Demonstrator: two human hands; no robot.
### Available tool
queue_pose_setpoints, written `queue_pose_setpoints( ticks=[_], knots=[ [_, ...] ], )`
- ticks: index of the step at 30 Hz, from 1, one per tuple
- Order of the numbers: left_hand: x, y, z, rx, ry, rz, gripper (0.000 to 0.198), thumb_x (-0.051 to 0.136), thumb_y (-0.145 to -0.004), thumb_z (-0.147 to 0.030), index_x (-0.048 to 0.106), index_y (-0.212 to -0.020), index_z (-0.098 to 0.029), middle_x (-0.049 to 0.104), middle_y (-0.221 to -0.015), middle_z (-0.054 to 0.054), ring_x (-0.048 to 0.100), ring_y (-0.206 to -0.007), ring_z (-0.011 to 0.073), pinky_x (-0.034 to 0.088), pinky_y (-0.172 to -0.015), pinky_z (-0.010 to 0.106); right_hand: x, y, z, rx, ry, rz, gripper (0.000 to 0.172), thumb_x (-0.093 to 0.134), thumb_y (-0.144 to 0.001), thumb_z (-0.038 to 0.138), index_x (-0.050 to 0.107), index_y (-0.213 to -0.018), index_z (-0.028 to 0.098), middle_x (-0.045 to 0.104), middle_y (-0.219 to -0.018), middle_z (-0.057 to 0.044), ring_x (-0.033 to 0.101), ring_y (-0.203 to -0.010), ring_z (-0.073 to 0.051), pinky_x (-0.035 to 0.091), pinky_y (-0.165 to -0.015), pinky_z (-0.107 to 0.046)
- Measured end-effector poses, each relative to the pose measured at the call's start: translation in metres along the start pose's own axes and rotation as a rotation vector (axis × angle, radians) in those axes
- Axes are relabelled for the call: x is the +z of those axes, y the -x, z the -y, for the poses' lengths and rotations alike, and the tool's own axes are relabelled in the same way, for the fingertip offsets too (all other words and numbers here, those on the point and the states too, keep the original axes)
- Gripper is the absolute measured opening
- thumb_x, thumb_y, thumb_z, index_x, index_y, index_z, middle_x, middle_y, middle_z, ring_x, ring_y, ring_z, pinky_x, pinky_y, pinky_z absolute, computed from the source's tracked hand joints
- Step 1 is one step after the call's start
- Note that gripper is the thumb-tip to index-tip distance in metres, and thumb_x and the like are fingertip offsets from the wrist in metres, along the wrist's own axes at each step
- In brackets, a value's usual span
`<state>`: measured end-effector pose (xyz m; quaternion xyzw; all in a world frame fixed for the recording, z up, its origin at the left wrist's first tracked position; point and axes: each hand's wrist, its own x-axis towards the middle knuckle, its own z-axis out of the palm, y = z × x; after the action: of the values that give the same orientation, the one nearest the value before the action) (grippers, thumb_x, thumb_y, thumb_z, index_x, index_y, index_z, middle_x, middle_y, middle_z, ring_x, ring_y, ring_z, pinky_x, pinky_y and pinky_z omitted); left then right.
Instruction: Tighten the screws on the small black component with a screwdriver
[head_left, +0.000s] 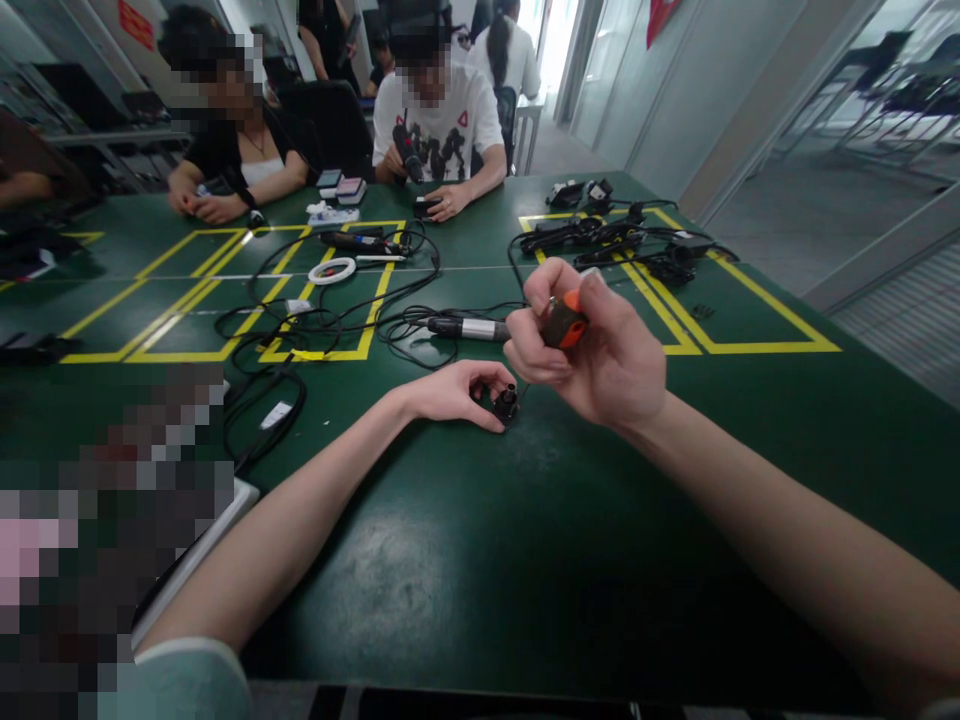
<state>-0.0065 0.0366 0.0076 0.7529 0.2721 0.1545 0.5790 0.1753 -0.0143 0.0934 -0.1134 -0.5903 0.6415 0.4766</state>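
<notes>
Near the middle of the green table [465, 560], my left hand [457, 393] curls its thumb and fingers round a small black part [506, 402] that has a short upright stub. Above and to the right of it, my right hand [600, 345] is raised off the table, its fingers wrapped round an orange and black handle [566, 322]. The far end of that handle is hidden or too small to make out. Just behind my hands lies a black and silver cylindrical tool [469, 328] with a cable.
Black cables [281, 370] lie tangled at the left, with a white ring [331, 271] behind them. More cables and adapters [600, 235] lie at the back right. Across the table, a person in a white shirt [442, 130] holds a dark tool; another person sits left.
</notes>
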Motion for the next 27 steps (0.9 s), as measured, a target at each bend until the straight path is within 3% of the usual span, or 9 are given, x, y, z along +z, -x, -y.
queue_pose_setpoints(
  ticks=[7,13,19,23,27],
  knots=[
    [0.0019,-0.0019,0.0008,0.036,-0.039,-0.036,0.037,0.090,-0.066,-0.027,0.076,-0.098,-0.015,0.072,-0.094,0.002,0.061,-0.090,0.0165,0.046,-0.087,0.030,0.0041,-0.0033,0.0047,0.000,0.106,-0.018,0.050,0.060,-0.098,0.066,0.056,-0.075,0.022,0.047,-0.059,0.004,0.040,-0.047,-0.010,0.037,-0.045,-0.026],
    [0.0018,-0.0020,0.0006,0.031,-0.029,-0.037,0.040,0.089,-0.066,-0.026,0.075,-0.101,-0.014,0.072,-0.092,0.001,0.059,-0.086,0.0154,0.045,-0.085,0.030,0.0047,-0.0014,0.0021,0.010,0.064,0.002,0.053,0.052,-0.101,0.068,0.056,-0.076,0.022,0.036,-0.054,0.006,0.028,-0.045,-0.010,0.027,-0.043,-0.025],
    [0.0016,-0.0010,-0.0003,0.032,-0.026,-0.032,0.041,0.088,-0.067,-0.026,0.076,-0.104,-0.014,0.073,-0.094,0.002,0.060,-0.088,0.0159,0.046,-0.085,0.030,0.0040,0.0011,-0.0001,-0.008,0.038,-0.003,0.039,0.069,-0.095,0.058,0.051,-0.087,0.024,0.042,-0.057,0.009,0.028,-0.045,-0.009,0.026,-0.044,-0.023],
    [0.0002,-0.0003,-0.0009,0.042,-0.091,-0.016,0.036,0.087,-0.070,-0.027,0.078,-0.102,-0.015,0.073,-0.095,0.002,0.060,-0.089,0.0159,0.047,-0.086,0.029,0.0054,-0.0022,0.0014,0.007,0.070,0.006,0.050,0.064,-0.095,0.068,0.054,-0.078,0.021,0.048,-0.060,0.005,0.038,-0.047,-0.010,0.033,-0.045,-0.025],
    [0.0017,-0.0012,0.0039,0.040,-0.110,-0.023,0.045,0.086,-0.069,-0.024,0.078,-0.112,-0.016,0.075,-0.104,0.003,0.064,-0.096,0.0180,0.049,-0.093,0.031,0.0049,-0.0042,0.0010,0.015,0.062,0.011,0.060,0.056,-0.096,0.075,0.055,-0.071,0.021,0.038,-0.054,0.006,0.032,-0.046,-0.010,0.028,-0.043,-0.025]
  ],
)
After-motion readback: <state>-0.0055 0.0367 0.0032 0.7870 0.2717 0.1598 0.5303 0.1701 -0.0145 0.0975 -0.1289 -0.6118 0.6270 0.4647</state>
